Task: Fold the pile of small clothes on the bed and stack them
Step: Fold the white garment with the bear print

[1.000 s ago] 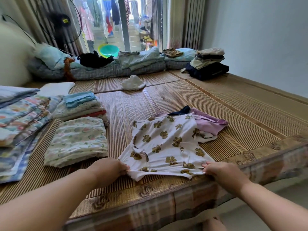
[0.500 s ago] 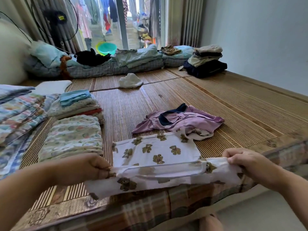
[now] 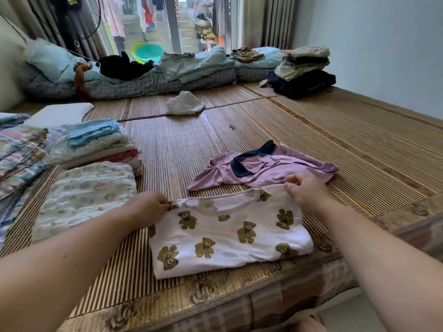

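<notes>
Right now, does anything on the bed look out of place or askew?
Two things. The purple top lies crumpled, unfolded, just behind the bear shirt, and a white cloth sits loose alone farther up the mat. The left hand and right hand pinch the bear shirt's far corners; it lies folded square.

Daylight floods in through the far glass door, where the outdoors is overexposed. The room is evenly bright, and the right wall shades bluish. A thin, soft shadow lies under the bear-print shirt. Wide-angle distortion bows the bed near the frame edges, and fine detail looks smeared.
</notes>
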Tool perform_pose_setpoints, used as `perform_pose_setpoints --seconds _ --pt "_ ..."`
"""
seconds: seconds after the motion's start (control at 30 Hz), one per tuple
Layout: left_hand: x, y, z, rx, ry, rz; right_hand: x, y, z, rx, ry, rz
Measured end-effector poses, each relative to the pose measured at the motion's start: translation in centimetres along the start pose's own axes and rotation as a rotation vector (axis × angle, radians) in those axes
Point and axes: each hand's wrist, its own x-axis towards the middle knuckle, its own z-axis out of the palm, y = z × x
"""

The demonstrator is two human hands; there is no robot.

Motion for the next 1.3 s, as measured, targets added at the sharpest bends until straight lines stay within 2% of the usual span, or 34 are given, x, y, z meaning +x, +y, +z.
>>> perform_pose_setpoints --seconds 0.1,0.17,0.23,0.3,0.4,0.53,0.63,0.73,0.8,0.9,1.0,1.07,1.13,1.3 --pt "0.4 0.0 1.1 0.035 0.133 0.040 0.9 0.3 0.6 -0.158 0.085 0.013" --pt "-0.4 0.1 1.9 0.119 0.207 0.179 0.6 0.1 0.5 -0.300 0.080 -0.074" --pt "-1.8 0.3 2.2 0.152 0.187 0.382 -0.8 -0.7 0.6 -0.449 -0.031 -0.180" --pt "-3.0 0.4 2.6 0.224 0.038 0.492 -3.2 -1.6 1.3 -0.480 -0.257 -0.182" --pt "-3.5 -0.4 3.3 0.324 -0.166 0.379 -6.9 -2.6 3.0 -0.572 -0.527 -0.108" --pt "-4.3 0.2 3.6 0.509 -0.186 0.340 -7.9 -1.7 4.4 -0.790 -0.598 -0.115" --pt "-5.9 1.0 3.6 0.602 -0.159 0.341 -7.0 -0.1 3.5 -0.839 -0.647 -0.130" --pt "-8.0 0.4 4.3 0.661 -0.228 0.358 -6.7 0.4 3.1 -0.828 -0.594 -0.175" --pt "-9.7 0.1 4.7 0.681 -0.262 0.395 -7.9 -0.6 3.5 -0.830 -0.507 -0.303" --pt "-12.3 -0.2 5.0 0.588 -0.196 0.345 -12.0 -3.3 5.1 -0.732 -0.592 -0.603" --pt "-15.0 -0.5 4.6 0.538 -0.198 0.373 -16.5 -5.0 8.5 -0.725 -0.746 -0.735" --pt "-15.7 -1.5 4.4 0.517 -0.204 0.405 -18.7 -4.0 11.5 -0.819 -0.628 -0.902" --pt "-15.6 -2.9 4.6 0.526 -0.218 0.433 -20.0 -2.8 13.4 -0.842 -0.527 -0.819" --pt "-15.6 -4.8 4.7 0.495 -0.207 0.480 -21.0 -2.9 13.9 -0.603 -0.359 -0.794"
